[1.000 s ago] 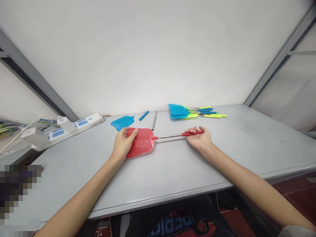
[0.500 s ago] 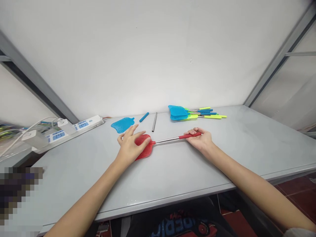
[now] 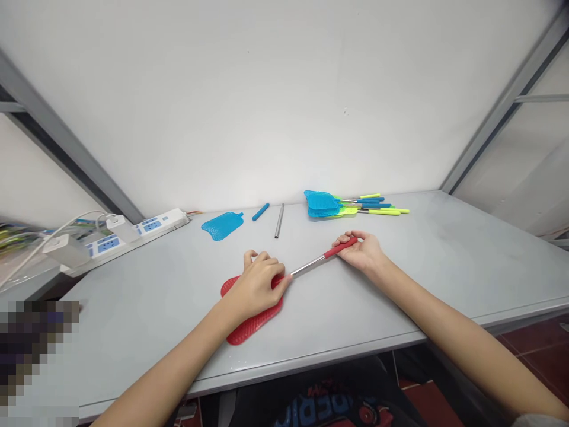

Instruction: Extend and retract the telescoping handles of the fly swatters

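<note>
On the tabletop (image 3: 133,296), a red plastic-mesh fly swatter (image 3: 253,326) slants away rightward, its head clasped by the left hand (image 3: 255,287), its grip by the right hand (image 3: 362,252).

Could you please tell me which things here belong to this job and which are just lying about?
In use: red fly swatter, left hand, right hand.
Lying about: blue swatter head, blue grip, steel tube, stacked swatters, power strip.

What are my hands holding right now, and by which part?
A red fly swatter: the right hand holds its red grip, the left hand clasps its mesh head.
</note>
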Demonstrator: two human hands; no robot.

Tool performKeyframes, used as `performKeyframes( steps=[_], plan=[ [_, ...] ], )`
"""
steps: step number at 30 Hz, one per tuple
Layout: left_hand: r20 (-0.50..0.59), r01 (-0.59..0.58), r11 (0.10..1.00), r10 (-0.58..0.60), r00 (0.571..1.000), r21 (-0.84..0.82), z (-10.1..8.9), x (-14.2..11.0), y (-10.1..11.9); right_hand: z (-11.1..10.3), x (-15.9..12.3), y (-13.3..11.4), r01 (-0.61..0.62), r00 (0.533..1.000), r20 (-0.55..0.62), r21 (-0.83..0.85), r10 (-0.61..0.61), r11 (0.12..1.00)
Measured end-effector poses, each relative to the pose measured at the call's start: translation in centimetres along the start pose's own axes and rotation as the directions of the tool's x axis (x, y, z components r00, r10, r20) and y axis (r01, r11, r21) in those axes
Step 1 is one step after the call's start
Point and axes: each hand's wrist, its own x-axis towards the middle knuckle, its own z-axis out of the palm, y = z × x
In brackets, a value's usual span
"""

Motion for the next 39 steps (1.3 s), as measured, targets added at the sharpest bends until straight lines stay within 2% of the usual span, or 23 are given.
performKeyframes(
  steps=[3, 6, 11, 16, 21, 39],
  plan=[
    [0.051, -0.064, 0.997, 0.066, 0.997, -0.039, 0.2, -0.2, 0.7, 0.1, 0.4, -0.6, -0.017, 0.998, -0.059, -0.033, 0.015, 0.999],
    [0.064, -0.075, 0.996, 0.078, 0.995, -0.054, 0.2, -0.2, 0.9, 0.1, 0.5, -0.9, -0.006, 0.997, -0.074, -0.040, 0.003, 0.999],
    [0.104, -0.051, 0.993, 0.063, 0.993, -0.110, 0.1, -0.2, 0.4, -0.1, 0.2, -0.3, 0.045, 0.998, -0.046, -0.017, -0.045, 0.999],
    [0.186, 0.026, 0.973, 0.018, 0.982, -0.231, 0.0, -0.4, 0.5, -0.1, -0.3, 0.5, 0.163, 0.986, -0.026, 0.030, -0.162, 0.986],
    [0.168, 0.085, 0.954, -0.038, 0.985, -0.286, 0.0, -0.3, 0.9, 0.0, -0.6, 0.9, 0.248, 0.968, 0.020, 0.066, -0.250, 0.966],
    [0.176, 0.145, 0.945, -0.095, 0.980, -0.293, 0.2, -0.1, 2.0, -0.4, -1.4, 2.9, 0.191, 0.974, 0.106, 0.082, -0.199, 0.978]
  ],
)
